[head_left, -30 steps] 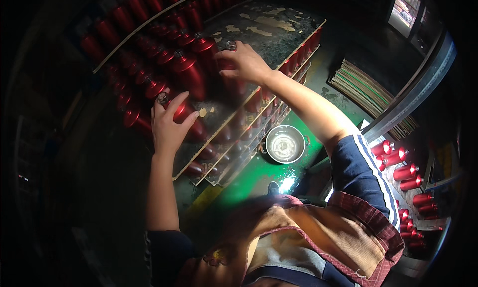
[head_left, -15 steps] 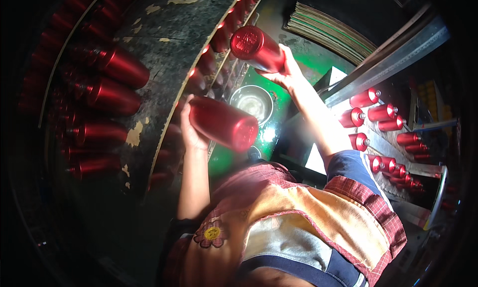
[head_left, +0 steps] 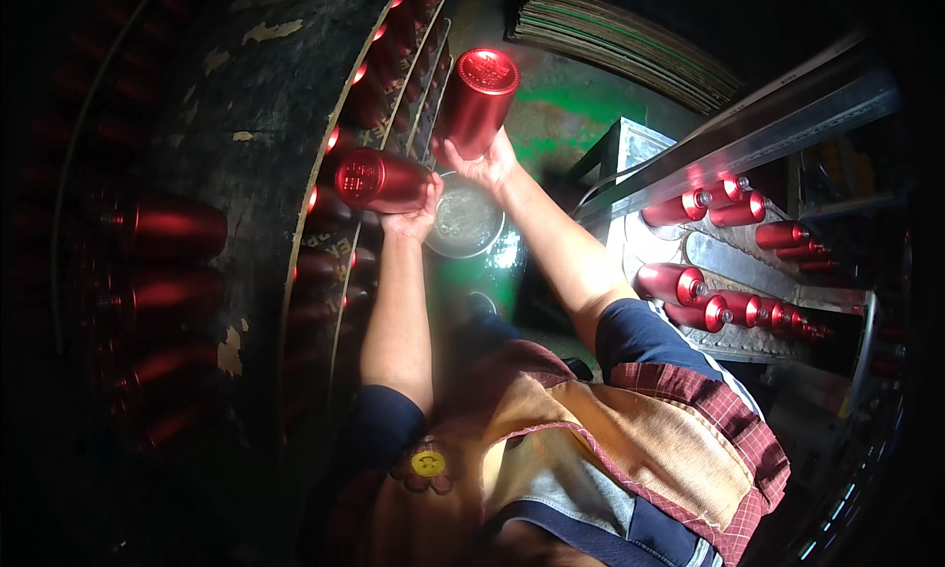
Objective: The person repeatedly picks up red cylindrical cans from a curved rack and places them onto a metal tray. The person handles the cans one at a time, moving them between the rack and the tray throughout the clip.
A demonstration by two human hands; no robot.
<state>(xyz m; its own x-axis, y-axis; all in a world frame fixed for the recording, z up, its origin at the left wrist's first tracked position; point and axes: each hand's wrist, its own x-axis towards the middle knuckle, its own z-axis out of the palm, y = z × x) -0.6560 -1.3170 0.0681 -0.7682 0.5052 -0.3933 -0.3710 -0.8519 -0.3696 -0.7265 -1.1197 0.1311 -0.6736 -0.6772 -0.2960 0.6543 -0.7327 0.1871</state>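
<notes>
My left hand (head_left: 416, 213) is closed round one end of a shiny red metallic bottle (head_left: 379, 181), which lies nearly level at the edge of a rack with its embossed base pointing left. A second red bottle (head_left: 477, 104) is gripped from below by my right hand (head_left: 482, 161). That one is tilted up, base uppermost and facing me. The necks of both bottles are hidden. Right beside them, several more red bottles (head_left: 317, 265) lie in the layers of the rack on the left.
A dark board (head_left: 246, 134) with peeling patches tops the rack. On the green floor stands a round metal basin (head_left: 463, 218). Red bottles (head_left: 674, 283) lie on a brightly lit conveyor (head_left: 724, 257) at right, behind a metal rail (head_left: 748, 124). Stacked flat sheets (head_left: 620, 45) are at the back.
The left bottle has moved left and up to the rack, its base swinging from right to left. The right bottle has tipped more upright and come nearer the rack. My view has shifted.
</notes>
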